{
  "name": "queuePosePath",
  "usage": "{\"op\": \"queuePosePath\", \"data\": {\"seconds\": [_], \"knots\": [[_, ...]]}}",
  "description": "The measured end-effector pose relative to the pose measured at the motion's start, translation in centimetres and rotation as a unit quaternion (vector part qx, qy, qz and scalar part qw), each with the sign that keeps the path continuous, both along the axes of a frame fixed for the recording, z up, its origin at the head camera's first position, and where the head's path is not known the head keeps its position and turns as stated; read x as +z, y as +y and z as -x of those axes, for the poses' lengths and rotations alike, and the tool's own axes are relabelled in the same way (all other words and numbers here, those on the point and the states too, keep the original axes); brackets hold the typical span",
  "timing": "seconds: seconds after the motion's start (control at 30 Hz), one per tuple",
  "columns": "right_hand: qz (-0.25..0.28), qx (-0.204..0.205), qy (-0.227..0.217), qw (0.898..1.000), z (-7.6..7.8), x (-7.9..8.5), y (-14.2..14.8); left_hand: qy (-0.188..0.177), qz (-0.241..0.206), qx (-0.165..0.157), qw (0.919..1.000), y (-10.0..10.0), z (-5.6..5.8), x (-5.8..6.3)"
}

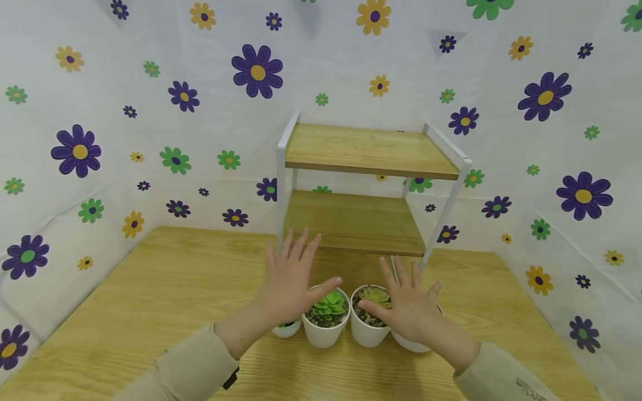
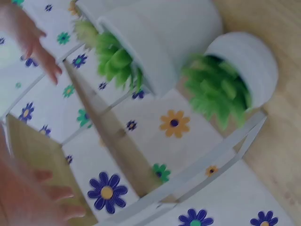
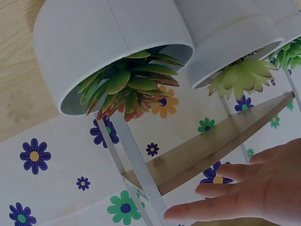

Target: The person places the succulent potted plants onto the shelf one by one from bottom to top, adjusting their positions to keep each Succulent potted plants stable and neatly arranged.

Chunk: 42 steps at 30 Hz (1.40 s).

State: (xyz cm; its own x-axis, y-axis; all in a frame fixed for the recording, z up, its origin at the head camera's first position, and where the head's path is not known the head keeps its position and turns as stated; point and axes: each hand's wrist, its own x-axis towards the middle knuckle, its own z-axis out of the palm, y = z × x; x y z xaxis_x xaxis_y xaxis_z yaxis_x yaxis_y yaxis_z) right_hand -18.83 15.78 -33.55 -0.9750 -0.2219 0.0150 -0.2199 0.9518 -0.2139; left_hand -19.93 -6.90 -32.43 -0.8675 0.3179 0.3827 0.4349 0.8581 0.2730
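My left hand [image 1: 288,287] is held over the row of potted succulents, fingers spread and nothing in it. Likewise spread and holding nothing, my right hand [image 1: 413,309] hovers over the row's right end. Four white pots stand side by side: a small pot [image 1: 287,331] mostly behind the left hand, a pot with a bright green succulent [image 1: 328,305], one with a pale green succulent [image 1: 373,297], and a right-end pot [image 1: 412,343] largely covered by the right hand. In the right wrist view, that end pot's succulent [image 3: 129,87] has red-tipped leaves.
Just behind the pots stands a two-tier rack with a wooden top shelf [image 1: 371,149], a lower shelf [image 1: 353,223] and a white frame [image 1: 282,189]. All of it is on a wooden table [image 1: 200,284]. A flower-patterned white sheet [image 1: 321,50] surrounds the back and sides.
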Motion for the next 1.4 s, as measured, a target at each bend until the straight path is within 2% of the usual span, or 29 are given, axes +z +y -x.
{"op": "queuePosePath", "data": {"seconds": [0.07, 0.17, 0.23, 0.3, 0.4, 0.6, 0.67, 0.73, 0.87, 0.97, 1.03, 1.1, 1.2, 1.27, 1.4], "knots": [[0.001, 0.002, 0.008, 1.0, 0.0, -0.1, 0.1, 0.049, -0.05, 0.007, 0.9975, -0.3, 0.1, 1.2], [0.004, 0.002, 0.015, 1.0, 0.0, -0.1, 0.2, 0.105, -0.125, 0.026, 0.9862, -1.1, 0.3, 3.0], [0.007, 0.003, 0.016, 1.0, 0.0, -0.2, 0.2, 0.122, -0.177, 0.041, 0.9757, -1.7, 0.6, 4.1], [0.01, 0.003, 0.015, 1.0, 0.0, -0.2, 0.3, 0.121, -0.221, 0.06, 0.9658, -2.4, 1.1, 5.2], [0.012, 0.007, 0.014, 1.0, -0.1, -0.2, 0.3, 0.087, -0.279, 0.085, 0.9527, -3.4, 2.0, 6.8], [0.008, 0.013, 0.032, 0.999, -0.2, -0.2, 0.6, -0.048, -0.352, 0.113, 0.928, -4.4, 4.5, 10.8], [0.006, 0.015, 0.041, 0.999, -0.3, -0.4, 0.7, -0.08, -0.37, 0.116, 0.9184, -4.4, 5.3, 11.9], [0.007, 0.017, 0.048, 0.999, -0.3, -0.6, 0.8, -0.105, -0.386, 0.118, 0.9089, -4.3, 5.9, 12.9], [0.008, 0.021, 0.055, 0.998, -0.3, -1.0, 1.0, -0.136, -0.404, 0.126, 0.8956, -3.8, 7.2, 14.3], [0.01, 0.023, 0.055, 0.998, -0.3, -1.1, 1.2, -0.145, -0.397, 0.137, 0.8959, -3.4, 8.2, 15.2], [0.013, 0.022, 0.055, 0.998, -0.3, -1.1, 1.2, -0.158, -0.401, 0.14, 0.8913, -3.2, 8.9, 15.6], [0.013, 0.02, 0.057, 0.998, -0.4, -1.1, 1.3, -0.173, -0.414, 0.142, 0.8822, -3.0, 9.5, 15.8], [0.008, 0.016, 0.063, 0.998, -0.4, -1.1, 1.4, -0.199, -0.447, 0.143, 0.8604, -2.8, 10.0, 15.8], [0.005, 0.015, 0.065, 0.998, -0.5, -1.1, 1.5, -0.21, -0.456, 0.146, 0.8526, -2.8, 10.3, 15.7], [0.013, 0.018, 0.075, 0.997, -0.5, -1.1, 1.8, -0.215, -0.459, 0.146, 0.8494, -2.8, 10.7, 15.6]]}}
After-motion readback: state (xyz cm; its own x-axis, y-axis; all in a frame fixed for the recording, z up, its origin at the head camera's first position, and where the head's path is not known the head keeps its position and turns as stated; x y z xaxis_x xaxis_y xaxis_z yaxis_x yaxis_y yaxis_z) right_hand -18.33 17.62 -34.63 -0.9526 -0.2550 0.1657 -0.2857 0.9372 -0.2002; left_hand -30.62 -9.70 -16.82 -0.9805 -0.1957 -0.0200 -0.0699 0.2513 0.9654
